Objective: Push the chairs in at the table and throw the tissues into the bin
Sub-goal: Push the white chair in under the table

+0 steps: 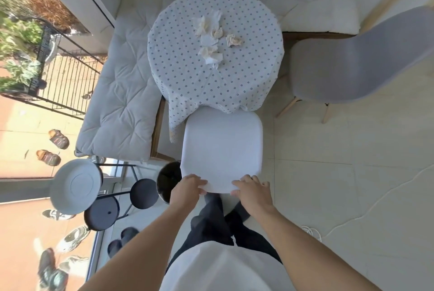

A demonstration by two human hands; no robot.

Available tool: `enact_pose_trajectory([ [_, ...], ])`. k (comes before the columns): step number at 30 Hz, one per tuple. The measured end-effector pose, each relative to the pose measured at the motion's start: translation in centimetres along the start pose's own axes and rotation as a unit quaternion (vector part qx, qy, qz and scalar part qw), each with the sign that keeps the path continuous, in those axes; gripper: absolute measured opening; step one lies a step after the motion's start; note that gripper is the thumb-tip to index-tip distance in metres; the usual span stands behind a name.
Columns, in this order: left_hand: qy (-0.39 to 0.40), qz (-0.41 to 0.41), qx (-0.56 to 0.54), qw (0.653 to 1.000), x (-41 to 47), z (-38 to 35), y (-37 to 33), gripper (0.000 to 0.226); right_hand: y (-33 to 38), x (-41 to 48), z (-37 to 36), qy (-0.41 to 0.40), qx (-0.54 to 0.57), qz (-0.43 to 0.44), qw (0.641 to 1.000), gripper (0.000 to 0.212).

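Observation:
A white chair [222,147] stands right in front of me, its front edge under the hanging cloth of the round table [253,32]. My left hand [187,190] and my right hand [252,193] both grip the top of its backrest. Several crumpled tissues [215,36] lie in the middle of the dotted tablecloth. A grey chair [347,65] stands to the right of the table, turned away and apart from it. A dark bin [168,180] sits on the floor left of the white chair, partly hidden by the chair and my left hand.
Cushioned benches [122,93] run along the left and far sides of the table. A black tiered stand [117,206] with a white plate [75,185] is at the left by the window. Slippers [122,241] lie near my feet. A white cable [312,229] trails on the tiled floor.

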State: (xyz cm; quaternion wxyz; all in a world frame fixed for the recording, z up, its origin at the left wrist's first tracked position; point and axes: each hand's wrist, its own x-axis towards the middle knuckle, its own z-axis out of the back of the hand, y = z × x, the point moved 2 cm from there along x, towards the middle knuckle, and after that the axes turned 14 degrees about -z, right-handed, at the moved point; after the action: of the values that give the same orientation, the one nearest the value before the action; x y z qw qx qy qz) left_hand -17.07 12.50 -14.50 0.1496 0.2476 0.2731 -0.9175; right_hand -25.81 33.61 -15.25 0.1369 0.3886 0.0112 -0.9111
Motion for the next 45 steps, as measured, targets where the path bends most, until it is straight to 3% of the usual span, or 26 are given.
enact_pose_trajectory([
  [18,-0.051,-0.004,-0.059,0.997,9.7,7.2,0.7,0.037,4.1,7.9,7.8,-0.041,-0.006,-0.065,0.997,0.033],
  [32,-0.015,-0.02,-0.085,0.996,16.5,11.4,1.7,0.033,5.4,12.3,12.7,-0.082,-0.011,-0.079,0.993,0.026],
  [37,-0.002,-0.092,-0.023,0.995,15.9,10.8,2.0,0.036,5.3,12.0,11.9,-0.089,-0.009,-0.078,0.993,0.038],
  [41,0.007,-0.118,0.004,0.993,15.8,11.1,2.4,0.036,5.5,11.8,12.0,-0.073,-0.006,-0.091,0.993,0.041],
  [45,0.04,-0.086,-0.017,0.995,16.1,12.2,2.0,0.037,6.1,11.4,11.8,-0.045,0.011,-0.111,0.993,0.039],
])
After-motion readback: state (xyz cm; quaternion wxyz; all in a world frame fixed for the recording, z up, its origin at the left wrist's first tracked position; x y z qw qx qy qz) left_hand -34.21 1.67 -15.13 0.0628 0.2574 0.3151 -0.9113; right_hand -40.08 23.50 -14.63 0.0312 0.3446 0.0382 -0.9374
